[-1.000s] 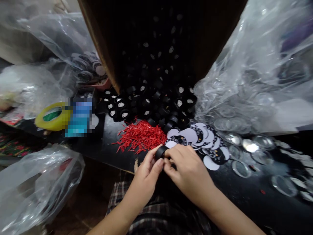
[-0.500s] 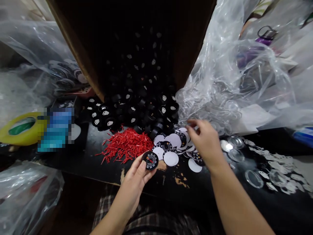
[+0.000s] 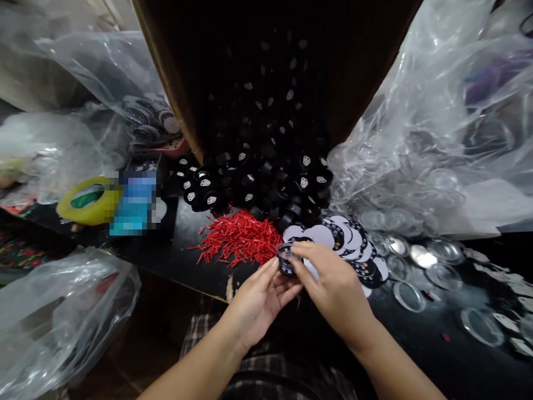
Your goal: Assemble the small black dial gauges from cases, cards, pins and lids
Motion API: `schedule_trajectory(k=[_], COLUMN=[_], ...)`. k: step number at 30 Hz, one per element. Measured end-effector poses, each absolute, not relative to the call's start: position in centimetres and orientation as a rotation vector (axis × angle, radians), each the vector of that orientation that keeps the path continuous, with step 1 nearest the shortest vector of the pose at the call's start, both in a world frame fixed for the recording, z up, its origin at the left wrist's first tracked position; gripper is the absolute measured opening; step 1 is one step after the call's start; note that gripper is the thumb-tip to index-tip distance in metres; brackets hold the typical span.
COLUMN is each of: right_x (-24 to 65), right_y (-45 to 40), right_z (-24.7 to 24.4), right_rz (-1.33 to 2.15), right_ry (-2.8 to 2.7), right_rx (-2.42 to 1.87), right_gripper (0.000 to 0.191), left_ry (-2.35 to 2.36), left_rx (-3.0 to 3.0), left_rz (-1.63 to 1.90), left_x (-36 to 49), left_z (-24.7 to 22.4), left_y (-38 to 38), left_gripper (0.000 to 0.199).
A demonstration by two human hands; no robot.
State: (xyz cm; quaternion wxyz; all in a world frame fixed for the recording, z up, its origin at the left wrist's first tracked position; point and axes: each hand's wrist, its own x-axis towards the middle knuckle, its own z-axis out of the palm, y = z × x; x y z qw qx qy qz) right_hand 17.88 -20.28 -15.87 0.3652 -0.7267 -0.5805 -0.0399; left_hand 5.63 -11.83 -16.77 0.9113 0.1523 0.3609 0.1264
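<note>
My left hand (image 3: 260,297) grips a small round black dial gauge (image 3: 287,269) with white markings, held face up above the table's front edge. Over the gauge's face lies a clear round cover (image 3: 284,250), slightly tilted, pinched by the fingers of my right hand (image 3: 328,283). Whether the cover is seated cannot be made out, since fingers hide part of it. Just beyond my hands is a heap of thin red pointers (image 3: 241,239). Round dial cards (image 3: 322,236), some white side up and some black with markings, spread beside and behind my right hand.
A big open box (image 3: 166,83) spills black round housings (image 3: 250,183) onto the black table. Clear covers (image 3: 410,296) and a plastic bag (image 3: 375,161) lie at right, with white flat pieces (image 3: 508,321) farther out. Yellow tape (image 3: 66,208) sits at left.
My right hand has come from the clear covers and dial cards to the gauge, bringing a clear cover onto it. My left hand still holds the gauge. The view has shifted.
</note>
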Motion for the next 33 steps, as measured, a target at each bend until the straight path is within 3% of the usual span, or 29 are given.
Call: schedule_trajectory(k=[4, 6, 12, 15, 22, 28, 33], right_x=[16.1, 16.1, 16.4, 16.4, 15.2, 15.1, 15.5], right_y=[-20.4, -20.6, -20.1, -19.4, -18.3, -18.8, -18.8], right_z=[-16.5, -16.4, -15.4, -15.3, -16.0, -15.9, -16.1], right_rz=[-0.169, -0.163, 0.14, 0.291, -0.012, 0.608, 0.743], right_ry=[-1.61, -1.636, -1.257, -1.191, -1.263, -1.295, -1.121], right_rx=[-1.825, -1.793, -1.84, -1.958, -1.893, -1.739, -1.766], right_gripper=[0.023, 0.024, 0.013, 0.034, 0.038, 0.035, 0.032], left_ry=[0.691, 0.686, 0.663, 0.605, 0.605, 0.879, 1.42], left_rx=[0.358, 0.451, 0.844, 1.03, 1.311, 1.412, 2.001], left_rz=[0.31, 0.359, 0.402, 0.362, 0.349, 0.205, 0.511], left_x=[5.2, 5.0, 4.6, 4.2, 4.0, -5.0, -12.9], left_z=[-16.5, -16.7, -17.5, -17.2, -16.3, -18.9, -20.9], left_y=[-11.2, -11.0, -11.7, -12.4, -12.7, -10.5, -7.7], left_gripper=[0.033, 0.032, 0.035, 0.038, 0.041, 0.041, 0.042])
